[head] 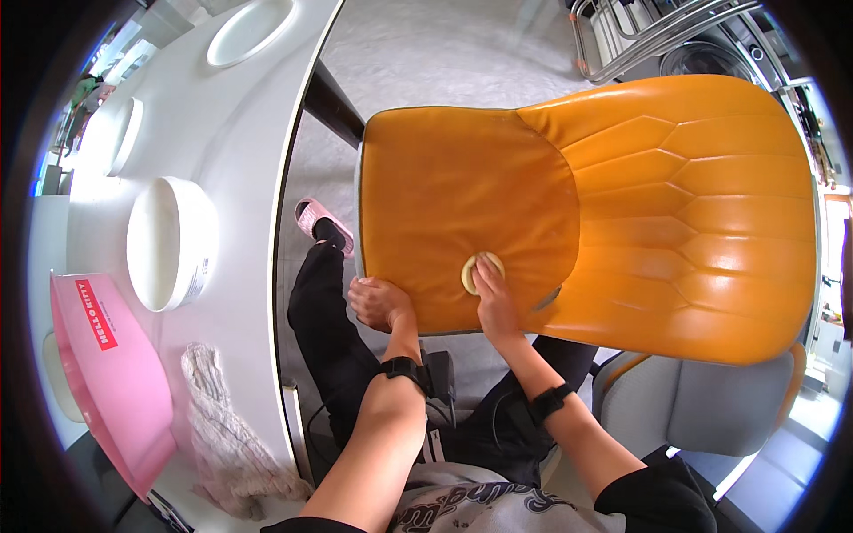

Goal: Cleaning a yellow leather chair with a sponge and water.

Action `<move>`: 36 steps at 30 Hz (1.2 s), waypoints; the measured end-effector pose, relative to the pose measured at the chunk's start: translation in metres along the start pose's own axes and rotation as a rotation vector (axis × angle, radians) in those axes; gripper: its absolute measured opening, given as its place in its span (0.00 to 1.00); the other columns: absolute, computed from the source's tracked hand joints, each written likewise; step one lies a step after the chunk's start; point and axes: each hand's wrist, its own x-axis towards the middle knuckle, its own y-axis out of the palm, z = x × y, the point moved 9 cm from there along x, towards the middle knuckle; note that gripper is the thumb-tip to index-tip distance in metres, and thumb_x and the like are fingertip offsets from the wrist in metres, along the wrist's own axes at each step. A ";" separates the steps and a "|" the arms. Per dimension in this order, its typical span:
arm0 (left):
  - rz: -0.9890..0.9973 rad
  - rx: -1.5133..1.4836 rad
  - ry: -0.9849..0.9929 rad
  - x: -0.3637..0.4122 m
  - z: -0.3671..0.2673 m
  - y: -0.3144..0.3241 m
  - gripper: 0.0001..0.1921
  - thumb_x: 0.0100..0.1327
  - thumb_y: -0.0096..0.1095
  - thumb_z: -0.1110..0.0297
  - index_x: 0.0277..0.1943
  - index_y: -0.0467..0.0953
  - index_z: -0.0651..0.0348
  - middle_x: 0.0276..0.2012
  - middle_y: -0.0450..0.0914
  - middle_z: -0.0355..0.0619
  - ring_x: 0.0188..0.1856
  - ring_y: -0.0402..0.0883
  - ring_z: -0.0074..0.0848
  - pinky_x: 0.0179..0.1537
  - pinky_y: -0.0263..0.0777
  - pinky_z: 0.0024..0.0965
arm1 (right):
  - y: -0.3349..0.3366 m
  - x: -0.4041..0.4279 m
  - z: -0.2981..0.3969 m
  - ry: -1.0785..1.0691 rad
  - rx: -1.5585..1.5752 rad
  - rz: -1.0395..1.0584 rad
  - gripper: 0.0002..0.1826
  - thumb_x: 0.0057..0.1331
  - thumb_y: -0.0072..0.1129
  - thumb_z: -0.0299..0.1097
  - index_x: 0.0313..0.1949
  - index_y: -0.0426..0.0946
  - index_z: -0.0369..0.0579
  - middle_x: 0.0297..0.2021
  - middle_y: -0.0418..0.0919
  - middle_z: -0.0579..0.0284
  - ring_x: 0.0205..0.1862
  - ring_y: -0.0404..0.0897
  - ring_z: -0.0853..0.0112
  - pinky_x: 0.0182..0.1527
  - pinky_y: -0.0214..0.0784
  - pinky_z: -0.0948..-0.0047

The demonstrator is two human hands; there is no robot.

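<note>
An orange leather-like upholstered chair lies before me, its smooth seat on the left and its quilted backrest on the right. My right hand presses a small round, pale yellow pad onto the near part of the seat, fingers over its top. At the seat's near left corner, my left hand curls over the edge, fingers bent against it. A dark, worn or torn patch shows at the seam between seat and backrest, right of the pad.
On the white table at left are a white round tub, a white ring-like lid, a pink basin and a crumpled knitted glove. A grey chair stands near right. Folded metal tubing is at far right.
</note>
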 end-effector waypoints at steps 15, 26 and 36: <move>-0.034 -0.025 0.015 -0.004 0.001 -0.002 0.12 0.65 0.40 0.63 0.44 0.72 0.52 0.37 0.74 0.42 0.39 0.75 0.35 0.41 0.70 0.38 | 0.030 0.183 0.014 -0.127 0.031 -0.162 0.24 0.50 0.44 0.11 0.49 0.69 0.35 0.57 0.66 0.49 0.62 0.61 0.58 0.62 0.57 0.67; -0.051 -0.013 -0.005 0.003 0.002 -0.005 0.12 0.65 0.40 0.62 0.45 0.72 0.52 0.36 0.74 0.42 0.39 0.75 0.35 0.40 0.70 0.38 | -0.035 -0.013 -0.018 0.069 -0.119 -0.028 0.27 0.51 0.40 0.11 0.53 0.66 0.32 0.57 0.65 0.45 0.63 0.59 0.52 0.64 0.52 0.63; -0.003 0.003 -0.004 0.004 0.005 -0.007 0.13 0.65 0.39 0.62 0.46 0.72 0.52 0.38 0.74 0.43 0.40 0.75 0.36 0.41 0.70 0.39 | -0.024 0.159 -0.041 0.042 -0.197 -0.145 0.26 0.54 0.38 0.12 0.55 0.63 0.32 0.61 0.59 0.44 0.64 0.56 0.55 0.64 0.52 0.67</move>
